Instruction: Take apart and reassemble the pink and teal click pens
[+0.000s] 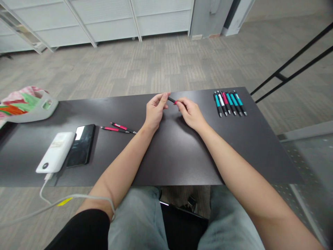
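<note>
Above the far middle of the dark table, a pen with a black grip and a bit of red stretches between my two hands. Its black end is pinched in the fingers of my left hand. My right hand closes on the red part, so most of that side is hidden. Two red-and-black pens lie on the table to the left of my left forearm. To the right of my right hand, several pens lie side by side in a row, teal, white and red with black grips.
A white power bank with a cable lies at the left, touching or close to a black phone. The cable crosses my left arm. A white basket of colourful cloth stands at the far left of the table.
</note>
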`<state>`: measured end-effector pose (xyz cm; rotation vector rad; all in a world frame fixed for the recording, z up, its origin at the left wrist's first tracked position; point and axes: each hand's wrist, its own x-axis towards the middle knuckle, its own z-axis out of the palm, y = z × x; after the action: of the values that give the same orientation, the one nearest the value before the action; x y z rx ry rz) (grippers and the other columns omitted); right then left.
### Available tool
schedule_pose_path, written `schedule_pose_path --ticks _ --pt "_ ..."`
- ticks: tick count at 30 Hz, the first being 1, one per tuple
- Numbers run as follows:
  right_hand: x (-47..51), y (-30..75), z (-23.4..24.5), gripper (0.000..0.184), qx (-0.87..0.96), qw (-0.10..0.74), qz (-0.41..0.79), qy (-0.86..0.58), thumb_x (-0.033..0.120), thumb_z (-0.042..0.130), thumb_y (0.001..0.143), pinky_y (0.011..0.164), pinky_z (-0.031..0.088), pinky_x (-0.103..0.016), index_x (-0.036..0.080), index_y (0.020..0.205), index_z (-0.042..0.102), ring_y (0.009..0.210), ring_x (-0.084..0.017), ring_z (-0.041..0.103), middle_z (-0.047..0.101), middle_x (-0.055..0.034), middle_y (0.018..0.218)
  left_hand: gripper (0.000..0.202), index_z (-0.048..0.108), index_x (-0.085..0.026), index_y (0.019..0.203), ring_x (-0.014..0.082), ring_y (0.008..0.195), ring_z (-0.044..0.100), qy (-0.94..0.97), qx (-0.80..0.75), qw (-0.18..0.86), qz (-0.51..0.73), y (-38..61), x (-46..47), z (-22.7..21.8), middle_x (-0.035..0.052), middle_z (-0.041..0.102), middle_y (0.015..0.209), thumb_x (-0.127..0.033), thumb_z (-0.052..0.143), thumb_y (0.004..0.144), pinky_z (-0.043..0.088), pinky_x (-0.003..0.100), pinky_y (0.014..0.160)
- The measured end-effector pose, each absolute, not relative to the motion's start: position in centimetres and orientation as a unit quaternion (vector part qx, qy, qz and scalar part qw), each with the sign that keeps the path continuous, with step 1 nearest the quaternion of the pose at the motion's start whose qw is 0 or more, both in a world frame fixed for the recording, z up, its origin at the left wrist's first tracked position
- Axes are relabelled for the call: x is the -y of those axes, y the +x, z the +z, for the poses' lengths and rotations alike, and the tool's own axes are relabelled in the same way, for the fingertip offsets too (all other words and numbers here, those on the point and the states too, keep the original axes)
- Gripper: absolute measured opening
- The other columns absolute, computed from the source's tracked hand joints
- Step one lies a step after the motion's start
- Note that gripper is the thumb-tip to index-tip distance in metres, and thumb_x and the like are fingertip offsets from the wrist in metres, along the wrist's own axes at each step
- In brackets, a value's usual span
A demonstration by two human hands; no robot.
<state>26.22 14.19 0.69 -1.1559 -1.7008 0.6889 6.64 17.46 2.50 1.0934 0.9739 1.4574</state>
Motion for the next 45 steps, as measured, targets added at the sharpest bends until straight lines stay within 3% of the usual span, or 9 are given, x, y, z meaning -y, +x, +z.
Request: schedule_pose_path --ticks 7,13,20,24,27,33,38,41,45 --pt "-13.8 26.1 0.9 0.051 0.672 0.478 0.300 -0.479 0.085 0.085 0.114 0.095 0.067 -0.053 0.036 0.122 0.072 0.087 -0.032 0.067 0.070 -0.0027 0.091 0.031 0.097 -0.032 0.103 0.0147 0.068 0.067 0.479 -0.420 0.456 0.621 5.7 -18.4 1.8 0.0020 0.092 0.101 -0.060 0.108 0.108 0.062 0.030 0.068" --pt "-14.5 26.5 0.7 0.054 0.634 0.514 0.306 -0.491 0.084 0.084 0.116 0.098 0.063 -0.048 0.033 0.121 0.069 0.092 -0.029 0.067 0.065 0.0002 0.091 0.039 0.092 -0.029 0.114 0.0229 0.083 0.074 0.583 -0.497 0.326 0.553 3.1 -19.0 1.3 0.0041 0.087 0.103 -0.066 0.101 0.110 0.061 0.038 0.084" --pt "-15.1 26.7 0.5 0.058 0.602 0.530 0.325 -0.501 0.089 0.086 0.114 0.094 0.059 -0.044 0.033 0.116 0.068 0.091 -0.027 0.063 0.060 0.0015 0.090 0.013 0.086 -0.031 0.100 0.0474 0.144 0.074 0.688 -0.625 0.153 0.335 2.9 -17.6 1.5 0.0136 0.086 0.135 -0.028 0.098 0.105 0.045 0.069 0.133" --pt "-14.6 26.4 1.4 0.060 0.590 0.527 0.340 -0.508 0.090 0.089 0.111 0.091 0.058 -0.042 0.033 0.113 0.069 0.091 -0.026 0.062 0.060 0.0018 0.088 0.017 0.086 -0.031 0.108 0.0534 0.153 0.068 0.672 -0.632 0.167 0.347 3.0 -17.4 1.4 0.0168 0.083 0.142 -0.029 0.101 0.100 0.041 0.075 0.137" --pt "-13.8 26.0 2.7 0.063 0.584 0.524 0.363 -0.502 0.093 0.090 0.109 0.085 0.057 -0.040 0.032 0.109 0.070 0.089 -0.026 0.061 0.061 0.0017 0.086 0.031 0.088 -0.032 0.125 0.0522 0.153 0.069 0.666 -0.582 0.196 0.423 3.0 -17.6 1.4 0.0164 0.083 0.150 -0.044 0.105 0.101 0.043 0.075 0.140" --pt "-12.2 24.5 4.8 0.071 0.587 0.490 0.471 -0.440 0.103 0.084 0.107 0.062 0.040 -0.035 0.033 0.108 0.069 0.071 -0.022 0.046 0.043 0.0049 0.077 0.069 0.094 -0.030 0.144 0.0405 0.141 0.082 0.671 -0.369 0.375 0.523 4.0 -17.9 1.6 0.0152 0.093 0.141 -0.088 0.096 0.108 0.065 0.057 0.128" --pt "-11.8 23.4 4.6 0.073 0.571 0.443 0.561 -0.405 0.103 0.085 0.107 0.053 0.027 -0.034 0.033 0.107 0.066 0.064 -0.018 0.028 0.031 0.0081 0.077 0.069 0.096 -0.029 0.136 0.0279 0.106 0.087 0.615 -0.304 0.503 0.525 5.3 -17.5 1.4 0.0125 0.098 0.125 -0.094 0.090 0.112 0.074 0.045 0.100" --pt "-11.9 23.4 3.9 0.071 0.592 0.459 0.510 -0.423 0.103 0.081 0.110 0.058 0.041 -0.036 0.033 0.106 0.069 0.069 -0.021 0.042 0.039 0.0048 0.078 0.062 0.094 -0.028 0.121 0.0254 0.095 0.086 0.577 -0.311 0.507 0.560 6.3 -16.7 1.5 0.0095 0.097 0.113 -0.090 0.097 0.109 0.074 0.044 0.092" --pt "-11.8 23.5 3.5 0.066 0.634 0.485 0.383 -0.464 0.099 0.075 0.115 0.085 0.064 -0.044 0.033 0.108 0.076 0.093 -0.031 0.069 0.064 -0.0042 0.089 0.052 0.090 -0.030 0.109 0.0291 0.102 0.090 0.523 -0.353 0.482 0.608 7.7 -15.4 2.1 0.0085 0.094 0.105 -0.080 0.102 0.110 0.076 0.045 0.092"
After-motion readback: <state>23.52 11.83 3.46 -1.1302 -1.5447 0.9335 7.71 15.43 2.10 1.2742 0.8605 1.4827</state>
